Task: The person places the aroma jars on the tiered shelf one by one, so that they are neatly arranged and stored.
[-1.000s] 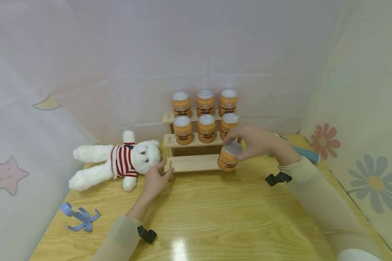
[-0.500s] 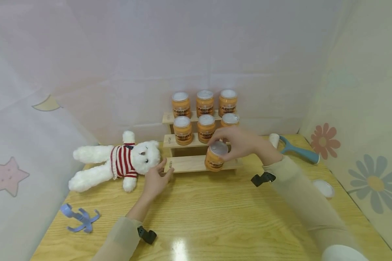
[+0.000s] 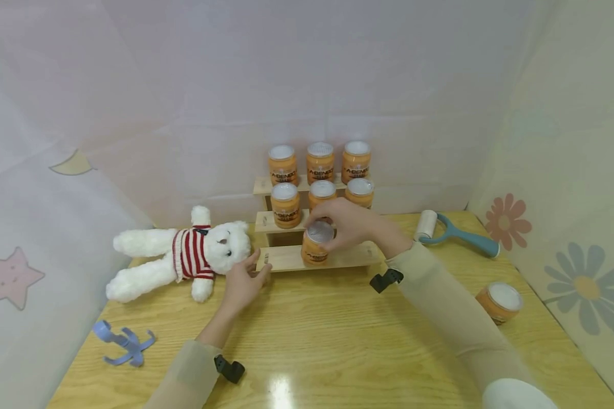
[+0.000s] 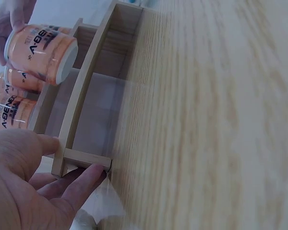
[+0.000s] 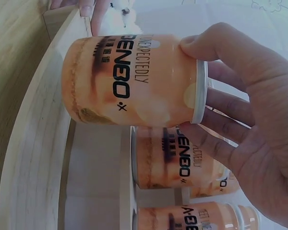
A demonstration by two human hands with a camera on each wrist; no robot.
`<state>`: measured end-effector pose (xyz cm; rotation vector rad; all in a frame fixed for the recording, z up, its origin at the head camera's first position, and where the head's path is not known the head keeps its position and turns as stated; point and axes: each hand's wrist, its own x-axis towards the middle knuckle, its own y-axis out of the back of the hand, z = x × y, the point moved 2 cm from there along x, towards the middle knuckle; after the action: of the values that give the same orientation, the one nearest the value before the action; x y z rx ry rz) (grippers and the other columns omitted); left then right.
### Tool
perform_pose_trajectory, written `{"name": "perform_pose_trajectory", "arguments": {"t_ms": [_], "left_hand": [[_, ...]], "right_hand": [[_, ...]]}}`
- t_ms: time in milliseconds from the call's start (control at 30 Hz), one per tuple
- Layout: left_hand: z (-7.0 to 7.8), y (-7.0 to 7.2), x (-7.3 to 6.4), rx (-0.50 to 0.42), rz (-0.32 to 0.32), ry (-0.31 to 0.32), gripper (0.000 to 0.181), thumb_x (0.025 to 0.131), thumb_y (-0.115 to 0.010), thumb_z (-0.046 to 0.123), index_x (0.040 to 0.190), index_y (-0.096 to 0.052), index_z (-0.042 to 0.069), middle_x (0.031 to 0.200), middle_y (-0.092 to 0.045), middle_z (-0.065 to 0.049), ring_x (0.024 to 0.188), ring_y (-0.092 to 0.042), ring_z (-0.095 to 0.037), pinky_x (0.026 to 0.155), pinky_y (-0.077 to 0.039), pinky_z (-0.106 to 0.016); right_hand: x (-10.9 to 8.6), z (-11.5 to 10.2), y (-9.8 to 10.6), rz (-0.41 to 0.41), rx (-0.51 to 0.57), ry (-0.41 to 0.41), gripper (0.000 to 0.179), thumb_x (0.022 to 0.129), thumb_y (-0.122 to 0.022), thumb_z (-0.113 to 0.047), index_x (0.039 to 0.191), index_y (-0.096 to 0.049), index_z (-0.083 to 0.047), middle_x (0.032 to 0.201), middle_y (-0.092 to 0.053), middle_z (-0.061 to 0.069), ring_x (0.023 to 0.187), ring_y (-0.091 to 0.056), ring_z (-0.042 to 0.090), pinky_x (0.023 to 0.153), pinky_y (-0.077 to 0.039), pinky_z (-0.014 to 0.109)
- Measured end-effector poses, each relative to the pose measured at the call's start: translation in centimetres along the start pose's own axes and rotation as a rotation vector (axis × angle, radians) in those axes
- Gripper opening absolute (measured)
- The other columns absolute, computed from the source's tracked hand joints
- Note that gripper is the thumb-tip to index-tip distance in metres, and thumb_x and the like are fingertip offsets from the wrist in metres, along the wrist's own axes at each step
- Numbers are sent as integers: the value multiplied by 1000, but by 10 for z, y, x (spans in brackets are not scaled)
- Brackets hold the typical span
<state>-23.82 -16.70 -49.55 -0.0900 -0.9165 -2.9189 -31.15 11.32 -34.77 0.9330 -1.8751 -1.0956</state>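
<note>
My right hand (image 3: 355,224) holds an orange can (image 3: 314,254) with a silvery lid, upright, close over the middle of the lowest step of a three-step wooden rack (image 3: 281,259). In the right wrist view, thumb and fingers grip the can (image 5: 129,79) around its lid end. My left hand (image 3: 243,281) grips the rack's left end. The left wrist view shows its thumb on the step and its fingers around the end piece (image 4: 86,158). Several similar cans (image 3: 285,207) stand in two rows of three on the upper steps, partly hidden by the right hand.
Left of the rack lies a white teddy bear (image 3: 227,247) in a striped sweater, close to the left hand. A blue hook piece (image 3: 130,343) is at the front left. On the right are a lint roller (image 3: 457,233) and another orange can (image 3: 497,304).
My right hand has carried the can leftward along the lowest step, from its right end to the middle. The other can on the right has come into view. My left hand has stayed put.
</note>
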Motion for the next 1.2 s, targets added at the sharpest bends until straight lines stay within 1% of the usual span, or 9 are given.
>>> {"name": "perform_pose_trajectory", "arguments": {"t_ms": [100,300,400,533,633,800,900,1067,1200], "left_hand": [[0,0,0,6,0,7,64,105,-70,32,159,-47,6,157,-54,-16,119,-74,-38,97,-63,-50],[0,0,-1,-6,8,6,64,105,-71,32,158,-48,4,156,-55,-18,118,-74,-39,96,-64,-49],[0,-1,-1,-16,10,-3,64,105,-71,30,158,-49,2,156,-54,-20,117,-75,-40,95,-64,-49],[0,-1,-1,-16,21,-6,64,104,-71,30,157,-49,3,154,-55,-21,115,-76,-39,95,-64,-49],[-1,-1,-1,-4,26,-13,64,104,-71,31,157,-50,2,154,-56,-21,114,-76,-39,94,-64,-49],[-2,-1,-1,-4,20,-11,64,105,-71,31,157,-49,2,154,-55,-22,114,-75,-41,94,-64,-50],[-3,-1,-1,-8,17,-8,64,105,-71,32,157,-50,2,156,-54,-21,116,-75,-41,95,-64,-49],[-3,-2,0,-17,19,-7,64,104,-72,31,157,-50,2,157,-53,-17,117,-74,-41,95,-64,-49],[-2,-2,1,-16,26,-8,63,104,-72,29,157,-51,2,157,-54,-18,117,-74,-42,95,-64,-48]], "right_hand": [[5,1,-4,-1,5,1,43,85,-85,-20,126,-76,-10,118,-76,1,93,-64,14,75,-56,28],[12,1,-9,3,13,-17,43,85,-85,-20,126,-76,-11,121,-75,1,97,-64,15,78,-57,32],[15,1,-13,11,22,-12,43,85,-85,-19,126,-76,-12,123,-76,2,102,-67,16,84,-59,36],[20,-1,-18,14,36,5,42,85,-86,-19,126,-76,-11,125,-76,4,111,-69,18,94,-61,43],[24,-1,-22,15,37,9,43,85,-86,-18,125,-76,-10,125,-76,4,114,-70,19,97,-61,45],[31,-2,-28,6,16,9,43,86,-85,-20,127,-75,-11,127,-75,4,115,-70,19,97,-61,40],[35,-2,-32,6,6,1,45,85,-85,-20,128,-75,-11,128,-75,3,117,-69,18,98,-60,36],[44,-3,-38,10,9,-11,46,85,-86,-20,129,-74,-11,131,-73,4,124,-67,21,104,-58,36],[49,-6,-43,29,8,-23,43,86,-86,-20,127,-74,-12,132,-73,6,127,-64,24,104,-59,37]]}}
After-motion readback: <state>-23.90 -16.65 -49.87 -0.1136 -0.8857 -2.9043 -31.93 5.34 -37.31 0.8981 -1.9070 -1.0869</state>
